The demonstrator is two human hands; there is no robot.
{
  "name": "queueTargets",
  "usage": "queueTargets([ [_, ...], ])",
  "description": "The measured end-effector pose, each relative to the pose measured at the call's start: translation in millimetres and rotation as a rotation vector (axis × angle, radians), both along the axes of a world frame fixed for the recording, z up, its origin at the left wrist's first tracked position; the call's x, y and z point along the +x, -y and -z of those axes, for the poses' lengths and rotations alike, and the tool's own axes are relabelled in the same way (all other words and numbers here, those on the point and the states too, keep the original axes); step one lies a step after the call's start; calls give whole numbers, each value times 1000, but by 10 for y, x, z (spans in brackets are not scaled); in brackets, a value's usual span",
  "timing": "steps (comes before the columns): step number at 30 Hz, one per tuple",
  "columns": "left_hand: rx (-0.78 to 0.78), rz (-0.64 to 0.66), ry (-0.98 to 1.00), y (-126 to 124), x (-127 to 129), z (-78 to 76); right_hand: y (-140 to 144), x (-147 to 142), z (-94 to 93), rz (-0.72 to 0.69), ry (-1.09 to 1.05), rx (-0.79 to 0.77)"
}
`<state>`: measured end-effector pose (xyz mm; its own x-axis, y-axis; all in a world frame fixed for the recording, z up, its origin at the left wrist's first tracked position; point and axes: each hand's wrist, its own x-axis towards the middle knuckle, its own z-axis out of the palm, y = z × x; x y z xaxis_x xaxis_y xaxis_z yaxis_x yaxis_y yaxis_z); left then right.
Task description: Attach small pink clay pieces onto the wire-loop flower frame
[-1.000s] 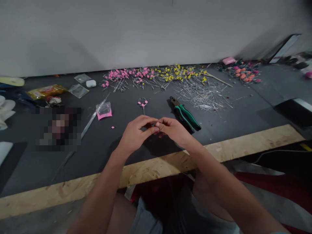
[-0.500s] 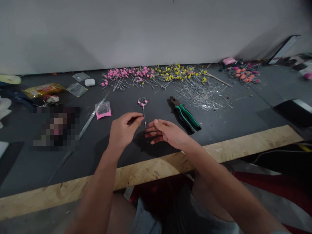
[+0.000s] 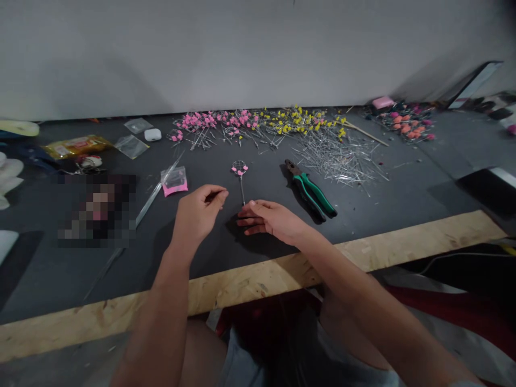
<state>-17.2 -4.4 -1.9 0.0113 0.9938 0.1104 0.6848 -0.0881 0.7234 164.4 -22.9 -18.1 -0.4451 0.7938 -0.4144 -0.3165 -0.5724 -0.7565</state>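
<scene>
While left hand (image 3: 197,212) pinches closed, right hand (image 3: 268,219) open by wire stem (image 3: 241,180), pink-filled bag (image 3: 174,181)

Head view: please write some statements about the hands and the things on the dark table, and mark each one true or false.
1. The wire flower piece lies on the table between the two hands. True.
2. The right hand holds the green-handled pliers. False: the pliers lie on the table, untouched, beside that hand.
3. The left hand has its fingertips pinched together. True.
4. The pile of bare wires lies left of the small pink bag. False: it lies far to the right, behind the pliers.
</scene>
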Motion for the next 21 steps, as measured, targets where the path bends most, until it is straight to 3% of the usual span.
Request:
queueTargets([
  [10,-121,40,-45,-42,-57,66,-102,-27,79,87,-3,53],
  [15,-225,67,-137,-17,-36,32,-102,-28,97,52,42,80],
  [21,-261,51,-86,-18,-33,36,-67,-22,88,43,78,101],
])
